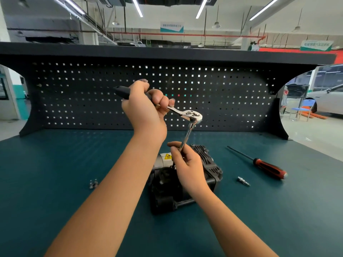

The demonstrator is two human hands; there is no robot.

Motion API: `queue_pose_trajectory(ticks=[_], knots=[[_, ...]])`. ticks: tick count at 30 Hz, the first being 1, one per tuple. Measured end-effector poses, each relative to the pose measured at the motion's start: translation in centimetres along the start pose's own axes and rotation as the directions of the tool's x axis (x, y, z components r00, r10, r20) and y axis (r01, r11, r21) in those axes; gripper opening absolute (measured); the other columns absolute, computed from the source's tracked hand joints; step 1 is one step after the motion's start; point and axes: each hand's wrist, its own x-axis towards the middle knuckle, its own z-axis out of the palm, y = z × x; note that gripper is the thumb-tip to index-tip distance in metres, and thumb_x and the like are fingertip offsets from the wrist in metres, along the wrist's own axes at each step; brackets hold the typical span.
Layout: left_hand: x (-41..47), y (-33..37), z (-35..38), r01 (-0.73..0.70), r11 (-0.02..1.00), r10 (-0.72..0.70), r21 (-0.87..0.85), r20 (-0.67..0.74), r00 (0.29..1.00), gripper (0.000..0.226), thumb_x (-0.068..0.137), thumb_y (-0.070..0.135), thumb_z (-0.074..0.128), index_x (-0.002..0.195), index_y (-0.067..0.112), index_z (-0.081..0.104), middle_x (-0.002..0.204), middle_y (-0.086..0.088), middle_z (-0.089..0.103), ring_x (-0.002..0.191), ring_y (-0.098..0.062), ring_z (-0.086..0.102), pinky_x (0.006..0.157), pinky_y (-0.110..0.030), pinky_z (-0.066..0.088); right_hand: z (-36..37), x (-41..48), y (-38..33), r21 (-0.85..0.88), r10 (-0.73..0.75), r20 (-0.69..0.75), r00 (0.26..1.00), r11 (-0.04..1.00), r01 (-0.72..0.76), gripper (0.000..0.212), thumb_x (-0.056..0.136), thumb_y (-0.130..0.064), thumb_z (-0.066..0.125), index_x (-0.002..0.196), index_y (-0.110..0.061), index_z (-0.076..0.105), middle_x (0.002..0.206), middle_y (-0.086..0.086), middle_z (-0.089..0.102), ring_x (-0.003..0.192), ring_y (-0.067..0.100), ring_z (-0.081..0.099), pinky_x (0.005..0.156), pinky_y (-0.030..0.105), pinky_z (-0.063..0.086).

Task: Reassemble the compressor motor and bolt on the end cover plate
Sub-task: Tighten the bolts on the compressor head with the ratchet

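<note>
Leaves open bench (55, 173) either side of the compressor (211, 167), centred before the pegboard (232, 93), screwdriver (267, 168) well right. Hides the tool tip and much of the compressor behind the right hand (189, 169), pinching the extension (187, 134) low. Grips the ratchet (193, 115) handle in the raised left hand (146, 110), fingers curled round it.

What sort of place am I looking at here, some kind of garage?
Most likely a car repair or training workshop: a workbench with a perforated tool panel, a white car parked behind on the right, and a ratchet wrench being used on a compressor.
</note>
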Motion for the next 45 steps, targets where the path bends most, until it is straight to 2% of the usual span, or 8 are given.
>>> queue_pose_trajectory(ticks=[4, 11, 14, 19, 24, 32, 41, 45], knots=[[0.2, -0.2, 0.5, 0.032, 0.999, -0.032, -0.005, -0.021, 0.999, 0.010, 0.090, 0.005, 0.037, 0.082, 0.010, 0.039, 0.042, 0.002, 0.030, 0.036, -0.013, 0.029, 0.042, -0.022, 0.039, 1.2, -0.2, 0.2, 0.087, 0.072, -0.098, 0.993, 0.994, -0.063, 0.025, 0.093, -0.004, 0.046, 0.087, -0.026, 0.057, 0.045, -0.017, 0.044, 0.040, 0.002, 0.034, 0.042, 0.011, 0.027], [0.2, 0.2, 0.3, 0.053, 0.998, -0.053, -0.016, -0.017, 0.998, 0.008, 0.091, 0.010, 0.039, 0.083, 0.010, 0.040, 0.042, 0.003, 0.030, 0.036, -0.013, 0.028, 0.042, -0.021, 0.040, 3.4, 0.0, 0.6, -0.098, 0.112, -0.298, 0.948, 0.984, -0.147, 0.028, 0.090, -0.012, 0.045, 0.071, -0.032, 0.042, 0.066, -0.007, 0.049, 0.065, 0.016, 0.046, 0.064, 0.036, 0.038], [0.3, 0.4, -0.2, 0.066, 0.997, -0.067, -0.049, -0.020, 0.998, 0.017, 0.092, 0.013, 0.039, 0.076, 0.011, 0.043, 0.041, 0.004, 0.031, 0.035, -0.012, 0.029, 0.041, -0.020, 0.039, 3.6, 0.0, 0.8, -0.162, 0.073, -0.326, 0.942, 0.978, -0.132, 0.026, 0.090, -0.013, 0.045, 0.070, -0.030, 0.042, 0.064, -0.006, 0.049, 0.066, 0.020, 0.047, 0.064, 0.038, 0.039], [0.8, 0.7, -0.8, 0.078, 0.995, -0.081, -0.067, -0.041, 0.996, 0.017, 0.091, 0.012, 0.038, 0.075, 0.011, 0.044, 0.040, 0.005, 0.031, 0.033, -0.012, 0.029, 0.041, -0.019, 0.040, 3.9, 0.0, 1.1, -0.185, 0.004, -0.350, 0.937, 0.980, -0.073, 0.018, 0.092, -0.013, 0.046, 0.077, -0.005, 0.049, 0.064, 0.008, 0.053, 0.067, 0.030, 0.048, 0.063, 0.044, 0.041], [1.7, 0.7, -0.7, 0.149, 0.987, -0.150, -0.053, 0.001, 0.989, 0.019, 0.090, 0.011, 0.035, 0.075, 0.011, 0.046, 0.040, 0.006, 0.029, 0.033, -0.011, 0.028, 0.041, -0.018, 0.040, 3.8, 0.0, 1.1, -0.150, -0.007, -0.356, 0.934, 0.987, -0.050, 0.020, 0.090, -0.009, 0.048, 0.071, -0.002, 0.046, 0.060, 0.005, 0.046, 0.064, 0.030, 0.044, 0.062, 0.047, 0.039], [4.0, 0.3, -0.2, 0.344, 0.937, -0.348, 0.056, 0.106, 0.932, 0.023, 0.090, 0.011, 0.033, 0.072, 0.010, 0.047, 0.038, 0.007, 0.027, 0.031, -0.008, 0.026, 0.041, -0.014, 0.038, 3.9, 0.1, 1.4, -0.142, -0.012, -0.389, 0.921, 0.989, -0.047, 0.019, 0.088, -0.006, 0.050, 0.069, -0.005, 0.048, 0.062, 0.003, 0.048, 0.066, 0.030, 0.046, 0.066, 0.049, 0.041], [5.7, -0.3, 1.2, 0.570, 0.789, -0.613, 0.229, 0.230, 0.755, 0.026, 0.091, 0.013, 0.035, 0.078, 0.004, 0.055, 0.036, 0.010, 0.024, 0.027, -0.004, 0.025, 0.036, -0.011, 0.034, 4.1, -0.3, 1.4, -0.094, -0.052, -0.337, 0.940, 0.995, 0.022, 0.019, 0.079, -0.020, 0.043, 0.070, -0.035, 0.047, 0.069, -0.009, 0.053, 0.068, 0.011, 0.048, 0.066, 0.034, 0.043], [5.1, 0.6, -0.1, 0.543, 0.827, -0.562, 0.147, 0.213, 0.799, 0.026, 0.093, 0.016, 0.037, 0.077, 0.006, 0.055, 0.037, 0.010, 0.026, 0.029, -0.003, 0.028, 0.038, -0.011, 0.036, 4.1, -0.3, 1.9, -0.193, -0.173, -0.327, 0.929, 0.975, 0.113, 0.016, 0.081, -0.017, 0.045, 0.078, -0.014, 0.060, 0.070, -0.010, 0.051, 0.072, 0.015, 0.051, 0.066, 0.032, 0.043]])
